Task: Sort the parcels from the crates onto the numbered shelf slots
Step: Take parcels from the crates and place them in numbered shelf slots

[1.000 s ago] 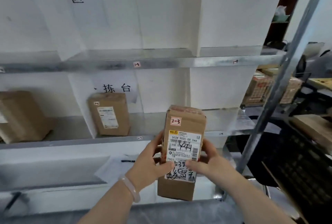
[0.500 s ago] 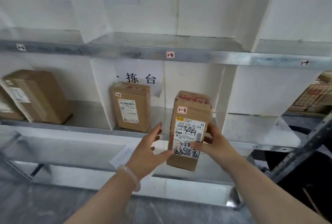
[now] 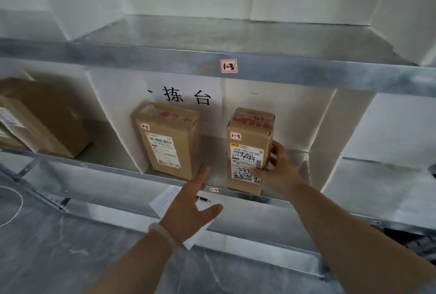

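**A:** What is standing along the shelf, starting from the left?

**B:** A big cardboard box (image 3: pixel 40 119) is leaning in the far-left bay. Past the white divider (image 3: pixel 113 109), a neighbouring carton (image 3: pixel 168 142) is standing upright under a printed sign (image 3: pixel 186 96).

**A:** And the hands?

**B:** The left hand (image 3: pixel 191 208) is hovering just below the shelf lip with its fingers spread wide, holding nothing and touching nothing. It is wearing a pale bracelet (image 3: pixel 162 234). Behind it, a sheet of paper (image 3: pixel 165 199) and a pen (image 3: pixel 203 198) are lying on the lower level.

**A:** Where is the parcel sitting?

**B:** The 2-3 parcel (image 3: pixel 250 149) is standing upright at the front of the middle shelf (image 3: pixel 213 152). It is just right of the small slot tag (image 3: pixel 214 190) reading 2-3, and apart from the neighbouring carton. The right hand (image 3: pixel 278 171) is gripping it, with the thumb lying across the shipping label and the fingers curling round the right side.

**A:** How is it going to handle?

**B:** I am judging it fairly light, since one hand is managing it. It looks like stiff corrugated board with taped ends, dry and not slippery. Being tall and narrow so near the lip, it is looking tippy. Gripping low on the two side faces is probably the safest hold, because the label is likely slicker than the bare card.
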A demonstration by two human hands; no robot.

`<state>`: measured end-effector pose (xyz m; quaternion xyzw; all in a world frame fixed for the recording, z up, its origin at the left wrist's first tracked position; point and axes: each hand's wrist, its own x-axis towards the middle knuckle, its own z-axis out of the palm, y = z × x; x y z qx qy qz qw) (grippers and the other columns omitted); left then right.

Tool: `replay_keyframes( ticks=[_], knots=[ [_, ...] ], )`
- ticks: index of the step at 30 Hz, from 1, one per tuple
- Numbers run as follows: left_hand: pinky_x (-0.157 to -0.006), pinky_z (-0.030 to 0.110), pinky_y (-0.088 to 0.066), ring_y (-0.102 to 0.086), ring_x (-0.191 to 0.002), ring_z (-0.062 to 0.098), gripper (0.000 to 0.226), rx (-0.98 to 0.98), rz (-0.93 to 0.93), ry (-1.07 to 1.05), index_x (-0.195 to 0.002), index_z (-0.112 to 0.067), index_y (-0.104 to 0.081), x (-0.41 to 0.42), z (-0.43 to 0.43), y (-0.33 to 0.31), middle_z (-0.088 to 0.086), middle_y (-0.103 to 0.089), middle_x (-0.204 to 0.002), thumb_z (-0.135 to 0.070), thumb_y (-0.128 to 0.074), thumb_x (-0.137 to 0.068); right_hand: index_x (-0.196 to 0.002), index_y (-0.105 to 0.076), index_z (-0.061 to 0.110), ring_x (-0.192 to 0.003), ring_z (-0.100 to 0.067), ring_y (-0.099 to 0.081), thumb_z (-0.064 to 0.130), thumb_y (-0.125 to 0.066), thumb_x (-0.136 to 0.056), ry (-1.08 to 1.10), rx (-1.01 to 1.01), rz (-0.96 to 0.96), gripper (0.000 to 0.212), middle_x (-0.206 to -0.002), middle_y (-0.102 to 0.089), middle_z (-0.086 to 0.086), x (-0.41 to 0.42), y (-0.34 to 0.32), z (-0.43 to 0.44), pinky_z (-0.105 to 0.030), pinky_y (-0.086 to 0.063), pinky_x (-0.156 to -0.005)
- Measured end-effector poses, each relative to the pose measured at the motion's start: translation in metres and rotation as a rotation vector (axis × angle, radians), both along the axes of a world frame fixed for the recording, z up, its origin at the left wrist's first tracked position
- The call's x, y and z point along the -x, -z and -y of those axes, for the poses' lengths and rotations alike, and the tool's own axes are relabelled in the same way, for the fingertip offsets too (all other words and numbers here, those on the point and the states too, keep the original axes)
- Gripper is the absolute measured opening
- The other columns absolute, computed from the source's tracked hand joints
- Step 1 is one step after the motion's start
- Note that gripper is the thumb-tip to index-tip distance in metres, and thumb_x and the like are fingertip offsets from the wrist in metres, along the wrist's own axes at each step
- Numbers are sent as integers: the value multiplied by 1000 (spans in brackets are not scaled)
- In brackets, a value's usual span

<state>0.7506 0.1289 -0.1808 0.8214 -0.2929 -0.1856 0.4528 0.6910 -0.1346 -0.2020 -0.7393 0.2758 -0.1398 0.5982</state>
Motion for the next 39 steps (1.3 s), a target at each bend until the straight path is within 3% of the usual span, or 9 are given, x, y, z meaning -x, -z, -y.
replay_keyframes(
  ticks=[6, 12, 15, 18, 23, 26, 29, 34, 39],
  knots=[
    [-112, 36, -41, -48, -131, 10, 69, -31, -55, 3, -126, -58, -31, -10, 14, 9, -15, -45, -142, -50, -74, -73, -112, -38, 53, -90, 20, -53, 2, -87, -67, -17, -31, -15, 84, -108, -59, 28, -19, 12, 9, -4, -48, -57],
    [-108, 22, -36, -43, -133, 5, 73, -57, 4, 11, -129, -61, -28, -17, 24, 13, -15, -41, -151, -60, -68, -69, -110, -42, 61, -97, 16, -51, 3, -87, -67, -48, -44, -16, 85, -111, -57, 29, -21, 13, 11, -5, -49, -58],
    [-109, 20, -32, -38, -140, 8, 69, -68, 47, 30, -126, -64, -25, -17, 26, 10, -18, -34, -154, -63, -65, -69, -142, -32, 51, -121, 1, -51, 14, -89, -68, -18, 0, -35, 99, -133, -54, 19, -16, 7, 4, -28, -56, -90],
    [-109, 18, -26, -35, -143, 11, 65, -106, 100, 35, -127, -62, -26, -13, 25, 5, -14, -32, -158, -66, -59, -71, -154, -14, 40, -138, -16, -40, 26, -88, -71, 26, 44, -118, 112, -152, -40, 10, -2, 1, -7, -48, -40, -112],
    [-118, 38, -33, -37, -142, 19, 78, -204, 321, 39, -151, -36, -31, 6, 17, -3, -9, -38, -156, -58, -65, -85, -147, -30, 40, -123, 11, -25, 35, -84, -74, 24, 425, -152, 90, -139, -32, 17, 56, -6, -51, 6, -22, -96],
    [-118, 43, -34, -33, -145, 18, 78, -240, 427, 104, -153, -35, -28, 24, 14, -10, -9, -33, -159, -64, -58, -86, -149, -26, 44, -134, -5, -36, 50, -77, -77, -46, 609, -225, 88, -155, -30, 14, 93, -20, -75, -19, -34, -109],
    [-118, 42, -33, -33, -145, 18, 77, -202, 544, 162, -153, -34, -29, 46, 12, -15, -8, -34, -159, -64, -56, -88, -152, -22, 44, -145, -14, -27, 60, -69, -79, -53, 760, -259, 88, -161, -21, 15, 128, -32, -91, -38, -33, -116],
    [-111, 45, -34, -37, -142, 27, 78, -131, 722, 218, -149, -33, -36, 97, 17, -20, 0, -39, -156, -62, -66, -82, -154, -15, 40, -151, -9, -2, 75, -49, -78, -34, 941, -341, 90, -164, -10, 13, 198, -48, -115, -34, -4, -123],
    [-115, 49, -30, -30, -146, 29, 81, -49, 767, 386, -151, -35, -31, 157, 43, -30, 1, -33, -159, -61, -66, -82, -155, -24, 35, -152, -14, -5, 74, -46, -79, 133, 1010, -417, 89, -163, -14, 8, 278, -68, -127, -37, 1, -122]
  ],
)
